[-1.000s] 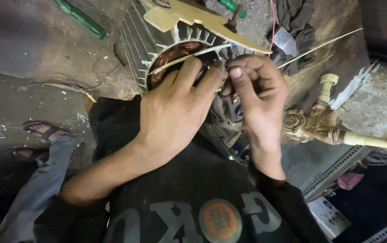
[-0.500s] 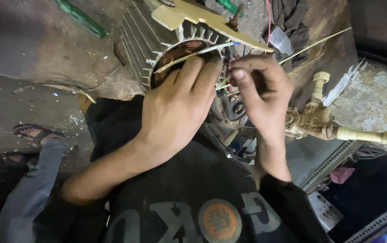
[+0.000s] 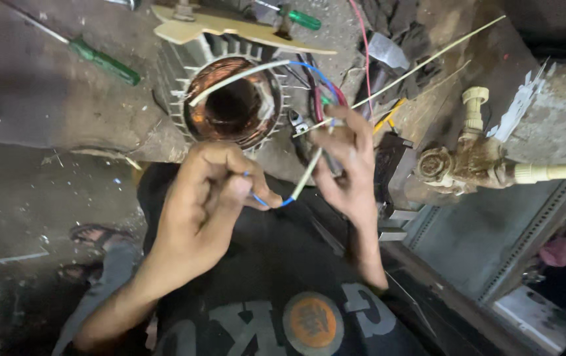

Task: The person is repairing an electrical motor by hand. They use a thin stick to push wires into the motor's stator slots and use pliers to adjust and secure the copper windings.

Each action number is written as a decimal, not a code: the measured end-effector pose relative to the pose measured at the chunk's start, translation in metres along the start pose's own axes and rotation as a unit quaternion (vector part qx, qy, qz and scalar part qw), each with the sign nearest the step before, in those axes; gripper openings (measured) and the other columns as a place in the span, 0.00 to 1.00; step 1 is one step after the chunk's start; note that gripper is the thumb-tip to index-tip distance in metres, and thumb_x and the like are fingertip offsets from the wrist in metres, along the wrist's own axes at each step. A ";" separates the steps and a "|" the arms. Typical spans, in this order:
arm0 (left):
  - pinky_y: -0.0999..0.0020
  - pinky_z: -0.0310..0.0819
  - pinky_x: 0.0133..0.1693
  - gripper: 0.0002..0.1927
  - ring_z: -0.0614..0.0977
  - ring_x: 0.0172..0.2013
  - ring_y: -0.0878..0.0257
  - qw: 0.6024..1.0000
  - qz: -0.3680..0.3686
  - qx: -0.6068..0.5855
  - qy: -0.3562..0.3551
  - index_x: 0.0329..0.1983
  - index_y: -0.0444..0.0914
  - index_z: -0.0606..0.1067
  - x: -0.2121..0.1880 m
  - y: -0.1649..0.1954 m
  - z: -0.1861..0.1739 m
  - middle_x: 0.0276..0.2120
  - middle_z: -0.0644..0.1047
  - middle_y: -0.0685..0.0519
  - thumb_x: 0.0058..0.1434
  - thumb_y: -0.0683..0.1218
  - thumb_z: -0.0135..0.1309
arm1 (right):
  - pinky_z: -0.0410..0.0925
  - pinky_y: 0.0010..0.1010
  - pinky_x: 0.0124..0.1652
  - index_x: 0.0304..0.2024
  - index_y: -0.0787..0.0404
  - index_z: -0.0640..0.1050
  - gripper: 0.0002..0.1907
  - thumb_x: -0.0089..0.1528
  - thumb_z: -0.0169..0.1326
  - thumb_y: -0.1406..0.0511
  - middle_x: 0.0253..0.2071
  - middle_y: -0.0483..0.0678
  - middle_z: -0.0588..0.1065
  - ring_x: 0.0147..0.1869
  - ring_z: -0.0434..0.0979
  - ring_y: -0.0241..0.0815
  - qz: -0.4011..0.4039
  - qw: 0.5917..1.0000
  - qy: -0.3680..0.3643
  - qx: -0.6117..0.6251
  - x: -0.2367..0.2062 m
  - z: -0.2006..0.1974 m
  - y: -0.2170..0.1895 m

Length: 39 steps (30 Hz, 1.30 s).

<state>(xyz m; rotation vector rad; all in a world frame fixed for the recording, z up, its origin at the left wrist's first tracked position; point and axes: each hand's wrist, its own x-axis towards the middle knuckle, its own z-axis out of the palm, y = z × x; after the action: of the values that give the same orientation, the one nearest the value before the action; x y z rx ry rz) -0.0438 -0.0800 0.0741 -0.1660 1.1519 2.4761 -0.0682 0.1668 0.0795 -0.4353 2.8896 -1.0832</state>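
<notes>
The person wears a black T-shirt [image 3: 276, 264] with an orange round emblem [image 3: 312, 323], grey trousers [image 3: 108, 267] and sandals [image 3: 92, 235].

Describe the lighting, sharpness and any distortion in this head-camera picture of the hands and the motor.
Head view: dim, uneven light; the copper windings catch a warm sheen, while the corners fall dark. The left hand and right hand look slightly soft from motion. Wide-angle bending curves the edges.

The left hand's [image 3: 207, 191] fingers hide the blue wire's [image 3: 271, 202] end.
</notes>
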 end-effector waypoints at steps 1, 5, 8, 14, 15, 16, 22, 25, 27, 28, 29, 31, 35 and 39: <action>0.66 0.84 0.52 0.07 0.85 0.47 0.63 0.999 0.000 -0.036 -0.013 0.56 0.35 0.64 -0.002 0.000 0.004 0.45 0.76 0.47 0.78 0.37 0.42 | 0.71 0.38 0.54 0.47 0.63 0.79 0.13 0.60 0.57 0.74 0.53 0.61 0.73 0.55 0.77 0.48 -0.027 1.000 0.006 0.007 -0.006 -0.003 0.000; 0.60 0.76 0.61 0.14 0.82 0.55 0.55 0.985 0.102 0.061 -0.129 0.58 0.35 0.72 0.006 0.008 0.024 0.53 0.78 0.46 0.70 0.41 0.53 | 0.77 0.34 0.52 0.47 0.62 0.81 0.10 0.65 0.55 0.75 0.51 0.55 0.81 0.53 0.85 0.49 -0.008 0.996 0.048 0.077 -0.023 -0.009 0.004; 0.57 0.72 0.57 0.25 0.80 0.53 0.47 0.847 0.287 0.423 -0.145 0.56 0.37 0.76 0.024 0.009 0.039 0.55 0.77 0.48 0.55 0.46 0.65 | 0.77 0.36 0.53 0.48 0.63 0.80 0.09 0.65 0.57 0.72 0.50 0.55 0.81 0.52 0.85 0.50 0.012 0.993 0.095 0.068 -0.031 -0.010 0.005; 0.64 0.78 0.56 0.12 0.83 0.51 0.56 0.842 0.326 0.423 -0.075 0.53 0.42 0.78 0.030 0.001 0.060 0.52 0.80 0.51 0.67 0.42 0.62 | 0.75 0.35 0.55 0.50 0.65 0.80 0.13 0.63 0.60 0.69 0.52 0.56 0.80 0.55 0.83 0.51 -0.015 0.994 0.048 0.092 -0.030 -0.004 0.008; 0.67 0.79 0.54 0.10 0.84 0.49 0.58 0.883 0.285 0.367 -0.070 0.53 0.39 0.77 0.027 0.000 0.060 0.50 0.81 0.49 0.70 0.41 0.60 | 0.75 0.34 0.54 0.50 0.65 0.80 0.12 0.64 0.58 0.70 0.52 0.55 0.81 0.55 0.84 0.50 0.007 0.993 0.060 0.098 -0.028 -0.001 0.010; 0.69 0.80 0.52 0.08 0.84 0.47 0.60 0.918 0.241 0.308 -0.065 0.53 0.36 0.76 0.024 0.001 0.060 0.48 0.81 0.47 0.73 0.40 0.58 | 0.76 0.33 0.54 0.50 0.64 0.81 0.11 0.65 0.57 0.72 0.51 0.54 0.81 0.54 0.85 0.48 0.029 0.992 0.072 0.103 -0.024 0.003 0.012; 0.66 0.79 0.54 0.05 0.84 0.47 0.61 0.964 0.224 0.145 0.000 0.52 0.31 0.70 0.013 0.013 0.053 0.44 0.81 0.45 0.80 0.40 0.50 | 0.76 0.32 0.50 0.51 0.60 0.82 0.14 0.63 0.60 0.74 0.48 0.52 0.82 0.51 0.85 0.47 0.028 0.993 0.081 0.076 -0.014 0.015 0.020; 0.67 0.80 0.53 0.05 0.83 0.45 0.62 0.957 0.253 0.144 0.008 0.51 0.32 0.70 0.017 0.014 0.054 0.44 0.79 0.46 0.81 0.40 0.49 | 0.75 0.33 0.51 0.53 0.59 0.81 0.15 0.63 0.61 0.74 0.50 0.52 0.81 0.53 0.84 0.49 0.010 0.996 0.066 0.060 -0.013 0.018 0.020; 0.67 0.81 0.52 0.05 0.84 0.44 0.63 0.949 0.284 0.139 0.007 0.52 0.33 0.69 0.019 0.014 0.056 0.43 0.79 0.48 0.81 0.41 0.49 | 0.75 0.35 0.53 0.54 0.59 0.81 0.16 0.63 0.60 0.74 0.51 0.53 0.81 0.54 0.84 0.50 0.002 0.997 0.056 0.051 -0.011 0.020 0.020; 0.68 0.81 0.51 0.05 0.83 0.42 0.64 0.946 0.293 0.139 0.005 0.52 0.33 0.69 0.019 0.015 0.056 0.43 0.79 0.48 0.81 0.41 0.48 | 0.75 0.35 0.53 0.54 0.59 0.81 0.17 0.62 0.60 0.74 0.52 0.53 0.80 0.55 0.83 0.51 -0.001 0.998 0.053 0.043 -0.009 0.021 0.021; 0.69 0.81 0.50 0.05 0.83 0.41 0.65 0.943 0.302 0.140 0.003 0.53 0.34 0.69 0.019 0.016 0.056 0.42 0.78 0.49 0.81 0.41 0.48 | 0.74 0.36 0.54 0.54 0.59 0.81 0.18 0.61 0.60 0.74 0.52 0.53 0.80 0.55 0.83 0.52 -0.002 0.998 0.051 0.035 -0.009 0.023 0.022; 0.72 0.80 0.46 0.05 0.81 0.39 0.67 0.943 0.296 0.150 0.004 0.55 0.34 0.69 0.020 0.018 0.058 0.43 0.78 0.50 0.80 0.41 0.48 | 0.73 0.37 0.57 0.55 0.58 0.80 0.19 0.61 0.60 0.75 0.55 0.54 0.79 0.58 0.81 0.52 -0.014 0.999 0.041 0.023 -0.008 0.025 0.024; 0.76 0.75 0.41 0.06 0.79 0.38 0.69 0.948 0.255 0.190 -0.006 0.54 0.32 0.71 0.029 0.019 0.070 0.47 0.77 0.50 0.77 0.38 0.50 | 0.71 0.41 0.62 0.62 0.63 0.75 0.25 0.61 0.55 0.78 0.62 0.58 0.74 0.65 0.77 0.58 -0.037 0.996 0.065 0.039 -0.028 0.026 0.029; 0.77 0.71 0.41 0.09 0.78 0.39 0.72 0.925 0.237 0.295 -0.021 0.53 0.32 0.72 0.036 0.017 0.085 0.47 0.78 0.51 0.72 0.38 0.55 | 0.70 0.44 0.60 0.58 0.63 0.74 0.20 0.63 0.59 0.72 0.60 0.57 0.71 0.63 0.75 0.59 0.120 0.981 0.142 -0.059 -0.067 0.032 0.037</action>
<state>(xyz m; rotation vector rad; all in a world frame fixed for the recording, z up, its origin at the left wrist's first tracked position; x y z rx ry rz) -0.0782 -0.0145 0.1322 0.3790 2.0483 2.3452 -0.0094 0.1908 0.0257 0.0760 3.1554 -1.0120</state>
